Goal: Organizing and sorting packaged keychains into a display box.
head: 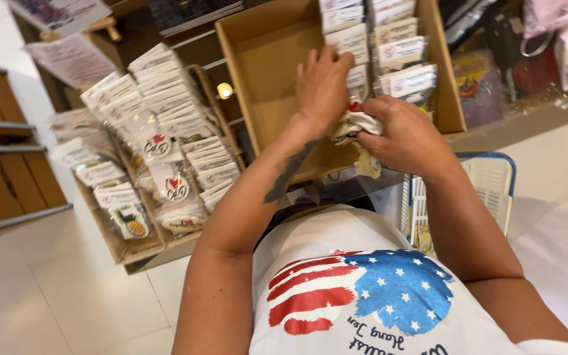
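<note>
Nearest, the right hand (407, 137) clenches a small cellophane-wrapped packet (355, 125) at the cardboard box's (258, 72) front edge. The left hand (322, 85) lies open-fingered on the packet row (353, 46); a careless push could topple the upright packets, I judge.

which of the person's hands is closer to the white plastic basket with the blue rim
The right hand. It grips a small packet at the cardboard box, just above the white basket. The left hand lies farther off, flat on the packet rows inside the box.
</note>
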